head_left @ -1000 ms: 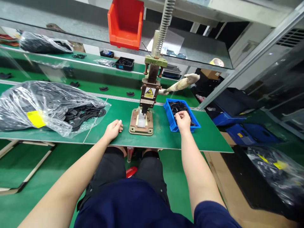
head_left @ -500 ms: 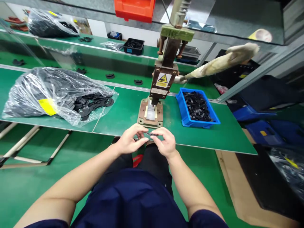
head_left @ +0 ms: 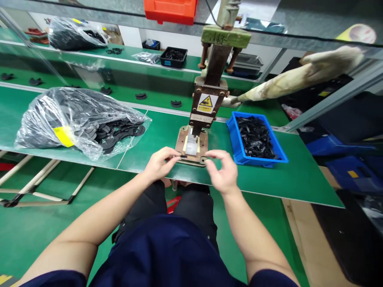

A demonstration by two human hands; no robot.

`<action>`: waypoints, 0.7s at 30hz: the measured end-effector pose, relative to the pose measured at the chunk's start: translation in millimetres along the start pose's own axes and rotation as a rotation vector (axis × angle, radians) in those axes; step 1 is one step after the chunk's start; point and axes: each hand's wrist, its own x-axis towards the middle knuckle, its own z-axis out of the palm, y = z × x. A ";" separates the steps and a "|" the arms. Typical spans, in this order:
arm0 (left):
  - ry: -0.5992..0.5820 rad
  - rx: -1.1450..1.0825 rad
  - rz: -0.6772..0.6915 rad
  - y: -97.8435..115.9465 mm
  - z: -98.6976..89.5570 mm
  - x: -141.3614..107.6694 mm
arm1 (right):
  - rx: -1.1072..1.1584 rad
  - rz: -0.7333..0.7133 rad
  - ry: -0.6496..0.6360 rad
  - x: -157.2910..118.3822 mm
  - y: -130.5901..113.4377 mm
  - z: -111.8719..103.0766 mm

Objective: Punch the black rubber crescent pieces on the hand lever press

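Note:
My left hand [head_left: 162,162] pinches a small black plastic part [head_left: 183,156] between thumb and fingertips, at the front edge of the press base. My right hand [head_left: 223,169] is at the base's right front corner, thumb and forefinger apart, with nothing visible between them. Between and beyond the hands stands a hand press [head_left: 206,93] with a yellow warning label. A pale metal block [head_left: 192,148] sits on its brown base plate [head_left: 180,142], under the ram. The press's wrapped lever [head_left: 278,83] sticks out to the upper right.
A blue bin [head_left: 236,149] of small black parts stands right of the press. To the left lies a clear bag [head_left: 38,119] spilling curved black pieces. Several curved pieces, one a black arc [head_left: 176,103], lie on the green strip behind. An orange bin [head_left: 170,11] hangs above.
My hands have parted and moved forward from the table edge to the press base. The black part went with my left hand; my right hand let go and shifted right.

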 end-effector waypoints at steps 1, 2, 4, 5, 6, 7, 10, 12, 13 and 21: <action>0.033 0.037 -0.014 -11.9 3.8 12.3 | -0.011 -0.015 0.114 16.9 -0.5 -15.8; 0.051 0.069 -0.016 -23.5 7.9 25.3 | -0.003 -0.073 0.286 36.3 -3.8 -31.7; 0.028 0.137 0.010 -43.0 16.1 50.7 | 0.116 -0.245 0.497 79.0 -20.0 -60.5; -0.007 0.175 0.030 -50.0 19.6 62.3 | 0.160 -0.303 0.508 100.3 -32.4 -72.0; -0.054 0.217 0.049 -54.7 22.4 72.5 | 0.201 -0.330 0.493 120.3 -46.4 -80.8; -0.106 0.262 0.065 -57.5 24.6 81.1 | 0.243 -0.312 0.457 138.2 -60.8 -86.8; -0.265 0.391 0.106 -57.9 27.4 97.5 | 0.294 -0.297 0.240 174.2 -93.9 -89.5; -0.343 0.447 0.143 -55.8 27.3 102.5 | 0.271 -0.327 0.114 182.6 -101.5 -82.6; -0.367 0.461 0.161 -55.1 27.0 103.9 | 0.260 -0.342 0.096 182.3 -101.3 -78.2; -0.383 0.424 0.239 -58.5 25.9 107.3 | 0.125 -0.418 0.008 113.0 -69.6 -60.1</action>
